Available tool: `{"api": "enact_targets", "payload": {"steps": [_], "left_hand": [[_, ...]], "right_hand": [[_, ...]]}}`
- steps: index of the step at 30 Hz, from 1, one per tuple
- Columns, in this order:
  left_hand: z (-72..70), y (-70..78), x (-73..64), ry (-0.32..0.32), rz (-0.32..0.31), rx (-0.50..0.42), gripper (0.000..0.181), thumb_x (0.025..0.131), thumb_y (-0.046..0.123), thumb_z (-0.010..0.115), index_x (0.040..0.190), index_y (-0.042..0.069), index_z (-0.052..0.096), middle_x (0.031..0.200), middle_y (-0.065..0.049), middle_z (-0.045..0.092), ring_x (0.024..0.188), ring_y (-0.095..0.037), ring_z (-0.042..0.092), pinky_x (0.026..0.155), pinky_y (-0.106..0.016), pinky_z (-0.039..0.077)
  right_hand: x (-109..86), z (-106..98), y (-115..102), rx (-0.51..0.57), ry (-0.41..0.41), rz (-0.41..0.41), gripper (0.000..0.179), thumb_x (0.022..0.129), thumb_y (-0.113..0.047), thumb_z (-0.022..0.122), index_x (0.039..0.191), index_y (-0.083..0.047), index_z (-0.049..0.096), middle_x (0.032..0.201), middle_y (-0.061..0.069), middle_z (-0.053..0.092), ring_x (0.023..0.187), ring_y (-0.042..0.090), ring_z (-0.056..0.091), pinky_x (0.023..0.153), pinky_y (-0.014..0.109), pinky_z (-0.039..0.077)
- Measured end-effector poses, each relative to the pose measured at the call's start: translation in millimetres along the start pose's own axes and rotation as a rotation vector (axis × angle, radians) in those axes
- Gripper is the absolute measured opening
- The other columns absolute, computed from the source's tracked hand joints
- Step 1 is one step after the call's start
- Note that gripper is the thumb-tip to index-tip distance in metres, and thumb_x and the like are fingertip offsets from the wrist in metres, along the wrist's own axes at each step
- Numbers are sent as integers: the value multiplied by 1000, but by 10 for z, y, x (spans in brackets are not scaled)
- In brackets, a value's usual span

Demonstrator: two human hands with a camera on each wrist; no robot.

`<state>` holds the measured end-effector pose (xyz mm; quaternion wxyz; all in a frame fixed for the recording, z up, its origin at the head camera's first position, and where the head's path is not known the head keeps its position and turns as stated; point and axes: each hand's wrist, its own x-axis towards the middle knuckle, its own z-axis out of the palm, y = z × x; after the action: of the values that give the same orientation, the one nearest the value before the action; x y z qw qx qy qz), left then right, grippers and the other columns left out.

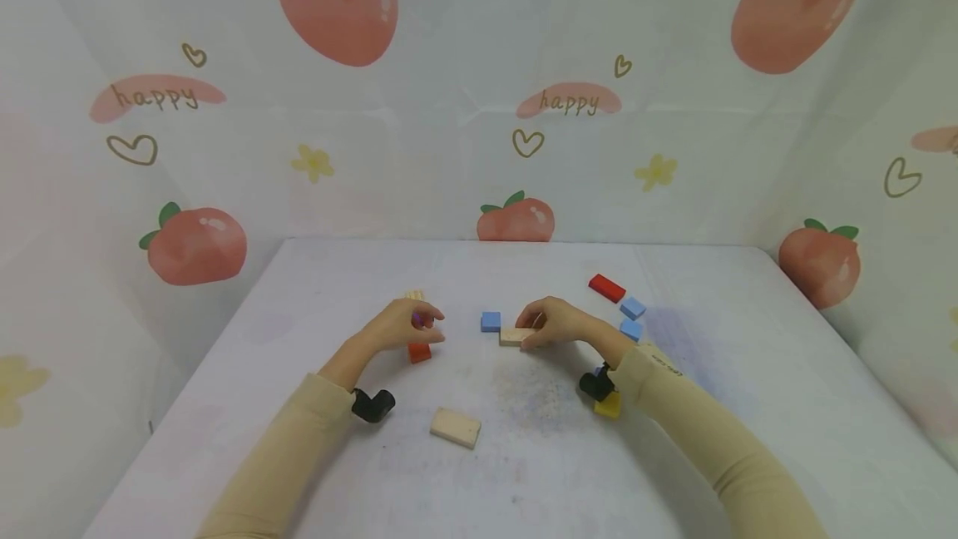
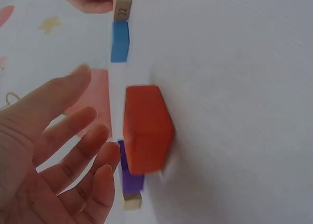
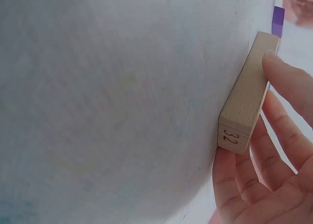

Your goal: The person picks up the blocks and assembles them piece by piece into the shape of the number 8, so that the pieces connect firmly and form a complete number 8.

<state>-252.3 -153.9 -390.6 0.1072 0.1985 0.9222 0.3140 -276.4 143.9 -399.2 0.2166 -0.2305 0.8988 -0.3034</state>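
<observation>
My right hand (image 1: 557,321) pinches a plain wooden block (image 3: 247,87) marked 32 on its end, thumb on one long side and fingers behind it. The block lies low on the table, its left end close to a blue block (image 1: 490,322). To the left, my left hand (image 1: 397,324) hovers with loosely bent fingers and holds nothing. An orange-red block (image 2: 146,128) stands just beside its fingertips. Behind that, partly hidden in the head view, are a purple block (image 2: 132,182) and a pale wooden block (image 1: 415,295).
Nearer the front lies another flat wooden block (image 1: 455,427). At the back right are a long red block (image 1: 607,288) and two light blue blocks (image 1: 632,308). A yellow block (image 1: 609,406) sits under the right wrist, partly covered by the black wrist camera (image 1: 596,384).
</observation>
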Motion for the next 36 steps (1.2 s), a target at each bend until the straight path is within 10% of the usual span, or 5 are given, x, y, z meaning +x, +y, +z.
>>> {"api": "enact_targets", "payload": {"steps": [14, 36], "left_hand": [[-8, -273, -258, -16, -10, -23, 40, 72, 23, 79, 106, 5, 67, 90, -7, 63, 73, -12, 53, 63, -24, 44], [35, -268, -282, -10, -12, 7, 34, 73, 16, 78, 102, 2, 66, 86, -7, 61, 71, -11, 51, 62, -22, 42]], "right_hand": [[-4, 15, 16, 11, 2, 21, 27, 80, -21, 73, 104, -11, 66, 103, 6, 64, 92, 18, 55, 82, 31, 48], [-5, 11, 29, 16, -1, 7, 27, 81, -20, 72, 105, -10, 66, 105, 6, 64, 94, 18, 55, 85, 32, 49]]}}
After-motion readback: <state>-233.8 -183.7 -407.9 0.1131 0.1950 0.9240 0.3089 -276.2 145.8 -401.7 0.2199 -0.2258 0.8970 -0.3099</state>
